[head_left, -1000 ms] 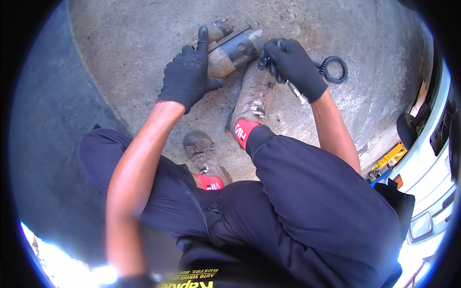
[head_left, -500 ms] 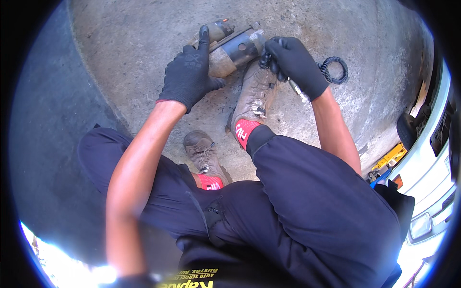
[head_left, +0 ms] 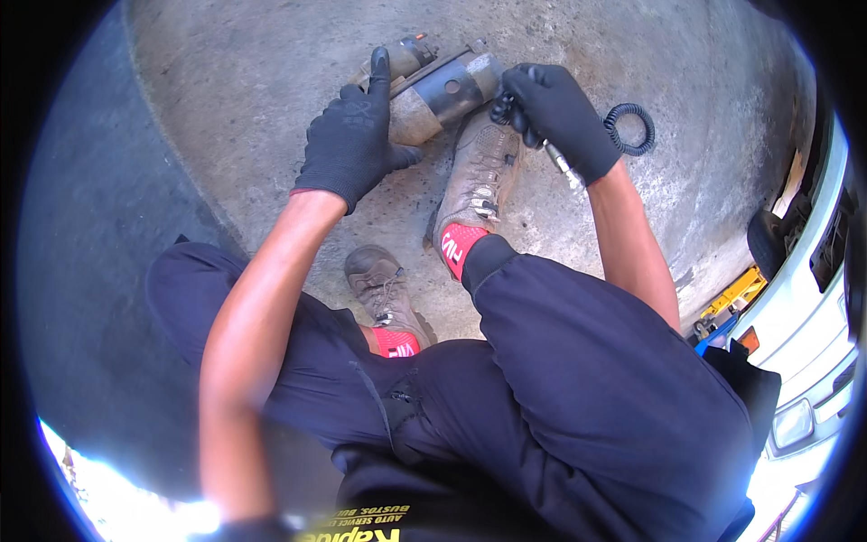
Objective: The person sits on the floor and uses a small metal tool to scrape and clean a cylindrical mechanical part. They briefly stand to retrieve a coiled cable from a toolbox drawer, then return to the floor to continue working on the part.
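A starter motor (head_left: 452, 91), a dark and worn metal cylinder, lies on the concrete with a smaller cylinder (head_left: 404, 60) along its far side. My left hand (head_left: 352, 131), in a black glove, grips its left end, the index finger stretched along it and the thumb on the near side. At its right end, my gloved right hand (head_left: 557, 113) is closed on a coiled black cord. Below that palm, a slim silver metal piece (head_left: 564, 165) sticks out toward the wrist. A loop of the coiled cord (head_left: 629, 129) shows right of the hand. The right fingertips are partly hidden.
My worn work shoe (head_left: 477, 172) stands right under the motor's near side, with the other shoe (head_left: 379, 280) nearer. A white vehicle (head_left: 808, 366) is at the right edge, with a yellow metal tool (head_left: 739, 291) on the floor beside it.
My right hand has shifted very slightly up and to the right, still closed on the cord. The left hand and the starter motor have barely moved.
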Available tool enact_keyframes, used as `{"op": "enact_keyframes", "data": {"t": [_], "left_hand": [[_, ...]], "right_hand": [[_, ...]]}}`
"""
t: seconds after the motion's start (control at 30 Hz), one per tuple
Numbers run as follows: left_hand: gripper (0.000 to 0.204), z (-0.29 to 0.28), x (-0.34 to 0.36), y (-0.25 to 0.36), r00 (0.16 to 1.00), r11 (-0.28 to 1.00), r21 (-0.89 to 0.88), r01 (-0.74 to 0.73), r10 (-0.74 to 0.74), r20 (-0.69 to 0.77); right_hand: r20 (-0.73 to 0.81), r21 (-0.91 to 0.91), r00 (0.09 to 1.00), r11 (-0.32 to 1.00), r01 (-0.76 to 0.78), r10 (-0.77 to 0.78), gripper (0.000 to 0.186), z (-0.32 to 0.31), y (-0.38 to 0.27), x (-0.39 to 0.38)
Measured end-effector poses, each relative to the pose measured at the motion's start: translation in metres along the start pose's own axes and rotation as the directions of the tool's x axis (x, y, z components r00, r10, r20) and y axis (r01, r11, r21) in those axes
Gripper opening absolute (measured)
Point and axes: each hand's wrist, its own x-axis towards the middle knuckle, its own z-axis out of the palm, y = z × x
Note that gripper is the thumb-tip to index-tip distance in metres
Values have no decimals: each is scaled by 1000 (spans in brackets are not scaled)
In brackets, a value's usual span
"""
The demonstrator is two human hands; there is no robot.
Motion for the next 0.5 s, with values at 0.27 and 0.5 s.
{"op": "enact_keyframes", "data": {"t": [0.27, 0.5], "left_hand": [[138, 2, -1, 0, 1000, 1000, -26, -8, 8, -14], [139, -2, 1, 1, 1000, 1000, -4, 3, -3, 26]], "right_hand": [[22, 22, 1000, 1000, -19, 19, 39, -3, 6, 2], [-18, -84, 996, 993, 82, -84, 40, 4, 22, 4]]}}
